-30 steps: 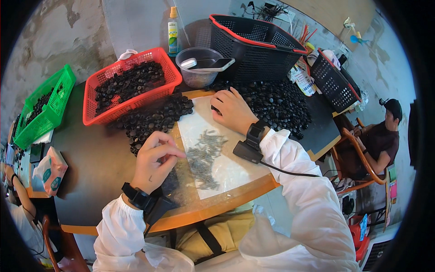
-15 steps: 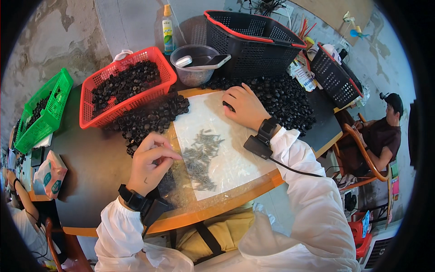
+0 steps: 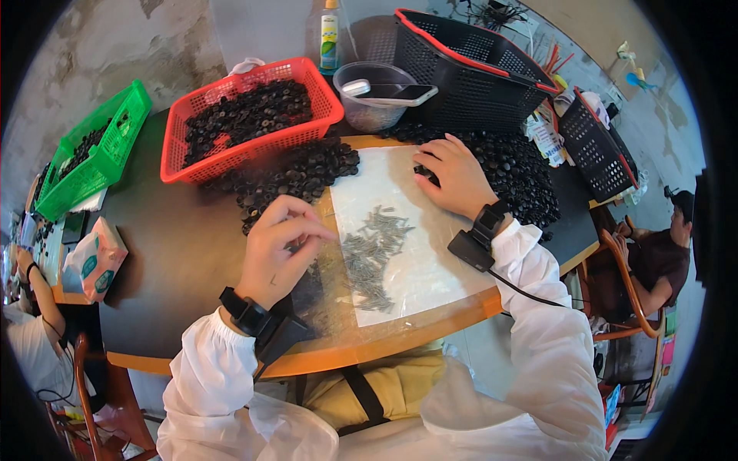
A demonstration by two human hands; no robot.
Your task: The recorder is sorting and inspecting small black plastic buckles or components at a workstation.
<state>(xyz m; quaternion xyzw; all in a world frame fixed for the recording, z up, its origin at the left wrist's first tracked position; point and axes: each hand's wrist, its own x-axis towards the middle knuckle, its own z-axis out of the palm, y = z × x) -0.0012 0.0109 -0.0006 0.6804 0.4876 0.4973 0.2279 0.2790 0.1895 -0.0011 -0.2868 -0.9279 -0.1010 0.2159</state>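
Observation:
My left hand [image 3: 281,247] hovers over the table at the left edge of a white sheet [image 3: 430,286], thumb and fingers pinched together. Whatever lies between those fingertips is too small or hidden to make out. Beside it on the sheet is a scattered heap of thin grey metal pins [image 3: 375,261]. At the far right of the sheet, my right hand [image 3: 460,183] curls its fingers round a few small black caps [image 3: 425,175]. Against that hand sits a large pile of black caps [image 3: 523,184]. Another pile of black caps [image 3: 296,178] lies beyond my left hand.
A red basket [image 3: 329,115] of black parts and a green basket [image 3: 115,157] stand left. Behind are a clear tub [image 3: 377,115] with a phone across it, a spray bottle [image 3: 329,42] and a black basket [image 3: 461,84]. A tissue pack [image 3: 96,261] lies left. Another person [image 3: 653,265] sits right.
The whole view has shifted, so the table appears farther right and higher. My left hand stays pinched and sits slightly farther from me. More of the black caps shows under my right fingers.

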